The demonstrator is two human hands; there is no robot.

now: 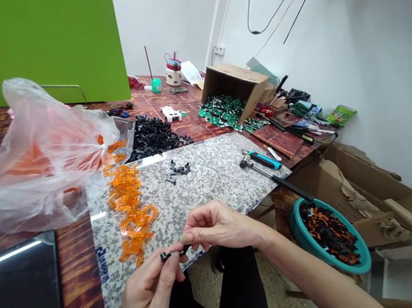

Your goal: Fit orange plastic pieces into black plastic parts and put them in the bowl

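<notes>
My left hand [149, 286] pinches a small black part [165, 256] above the front edge of the speckled board [204, 191]. My right hand [213, 227] has its thumb and fingers closed on the other end of the same black part, beside the left fingertips. Clear orange pieces [124, 189] lie in a column on the board's left side. A few loose black parts [177, 169] rest near its middle, and a heap of black parts [152, 134] sits behind the board. The fingers partly cover the held part.
A hammer [274, 176] and blue-handled tool [265, 159] lie at the board's right. An open box [233, 80] spills green circuit boards. At left are a plastic bag [43, 161] and black tablet [22, 298]. A teal basin [298, 222] of black and orange parts stands lower right.
</notes>
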